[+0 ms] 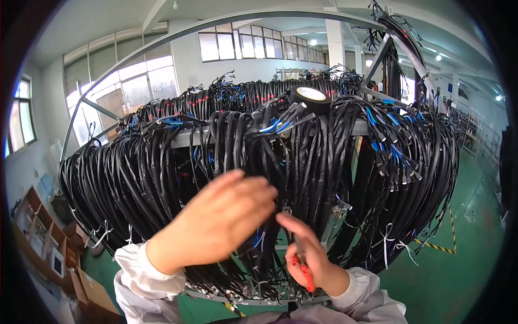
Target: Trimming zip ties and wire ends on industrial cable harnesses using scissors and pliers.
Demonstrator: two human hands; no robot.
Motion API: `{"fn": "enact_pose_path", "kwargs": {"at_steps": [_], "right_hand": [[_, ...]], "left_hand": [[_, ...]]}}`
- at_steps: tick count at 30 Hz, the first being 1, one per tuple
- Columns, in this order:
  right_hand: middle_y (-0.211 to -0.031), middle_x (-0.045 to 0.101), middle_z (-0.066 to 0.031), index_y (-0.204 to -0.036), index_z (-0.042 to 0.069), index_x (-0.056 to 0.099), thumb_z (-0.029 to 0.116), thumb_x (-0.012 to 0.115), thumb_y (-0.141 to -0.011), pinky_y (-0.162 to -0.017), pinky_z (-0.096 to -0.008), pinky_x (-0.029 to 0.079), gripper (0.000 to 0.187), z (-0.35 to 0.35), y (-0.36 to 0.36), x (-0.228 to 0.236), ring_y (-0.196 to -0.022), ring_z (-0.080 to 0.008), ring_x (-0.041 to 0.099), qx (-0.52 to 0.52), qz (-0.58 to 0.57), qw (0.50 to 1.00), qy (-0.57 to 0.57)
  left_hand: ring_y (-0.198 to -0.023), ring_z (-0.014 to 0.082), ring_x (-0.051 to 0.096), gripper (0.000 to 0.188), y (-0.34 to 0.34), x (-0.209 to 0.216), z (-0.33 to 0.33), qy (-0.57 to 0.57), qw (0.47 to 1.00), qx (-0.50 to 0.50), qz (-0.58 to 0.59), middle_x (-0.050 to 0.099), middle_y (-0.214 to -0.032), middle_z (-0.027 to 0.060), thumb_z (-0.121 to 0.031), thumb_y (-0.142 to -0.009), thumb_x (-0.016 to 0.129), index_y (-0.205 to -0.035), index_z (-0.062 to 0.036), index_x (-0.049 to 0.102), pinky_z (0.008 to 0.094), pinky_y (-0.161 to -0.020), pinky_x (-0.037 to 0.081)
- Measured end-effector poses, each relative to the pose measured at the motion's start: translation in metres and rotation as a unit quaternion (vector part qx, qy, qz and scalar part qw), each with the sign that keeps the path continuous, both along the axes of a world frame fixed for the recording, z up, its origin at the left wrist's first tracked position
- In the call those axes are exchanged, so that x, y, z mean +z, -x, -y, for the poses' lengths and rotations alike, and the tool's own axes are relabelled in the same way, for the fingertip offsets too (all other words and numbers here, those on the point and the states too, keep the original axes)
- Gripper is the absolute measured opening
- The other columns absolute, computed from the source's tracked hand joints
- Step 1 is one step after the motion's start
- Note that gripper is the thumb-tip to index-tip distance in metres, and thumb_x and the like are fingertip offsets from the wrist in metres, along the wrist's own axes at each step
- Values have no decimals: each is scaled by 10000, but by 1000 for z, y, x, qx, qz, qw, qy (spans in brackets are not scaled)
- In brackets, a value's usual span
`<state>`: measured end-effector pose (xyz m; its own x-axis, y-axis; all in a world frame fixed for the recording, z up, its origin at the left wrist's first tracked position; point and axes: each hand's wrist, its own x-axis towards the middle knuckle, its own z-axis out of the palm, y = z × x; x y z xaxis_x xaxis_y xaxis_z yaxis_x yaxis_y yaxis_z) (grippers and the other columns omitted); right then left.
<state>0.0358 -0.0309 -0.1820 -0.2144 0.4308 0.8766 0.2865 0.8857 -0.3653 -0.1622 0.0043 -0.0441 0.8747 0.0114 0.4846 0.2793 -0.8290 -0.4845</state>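
1. The tape roll (309, 98), lying on top of the rack, is taken as the landmark. The black cable bundles (318, 156) are hung below it and to both its sides.
2. The red-handled tool (303, 272), well below the tape roll, should be kept inside the palm, with its tip turned away from the cable sheathing, which could be nicked.
3. Neighbouring strands below the tape roll should be parted before any one is handled, as snagging is judged likely.
4. The left hand (224, 216) is held below and left of the tape roll, back uppermost, fingers bent rightward. It is blurred; whether anything is gripped cannot be told.
5. The right hand (315, 262) is held below the tape roll, closed around the tool, with one digit extended toward the left fingertips.
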Motion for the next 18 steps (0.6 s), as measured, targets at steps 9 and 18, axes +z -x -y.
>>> {"fn": "enact_pose_path", "kwargs": {"at_steps": [9, 18], "right_hand": [[-1336, 396, -255, -785, 10, 455, -77, 588, -699, -971, -472, 368, 180, -11, 0, -3, -1255, -450, 354, 11, 29, 999, -39], [-1329, 401, -245, -807, -9, 462, -75, 605, -661, -954, -458, 398, 215, -14, -4, -6, -1230, -440, 390, 24, 40, 998, -35]], "left_hand": [[-862, 321, 543, 339, -47, 52, -42, 36, 984, -14, 177, 546, -901, 143, -50, -734, 656, -1047, -10, 533, 372, -740, 436], [-793, 160, 614, 150, -39, 33, -53, 317, 881, -124, 329, 644, -876, 95, -23, -810, 623, -952, 16, 595, 261, -729, 471]]}}
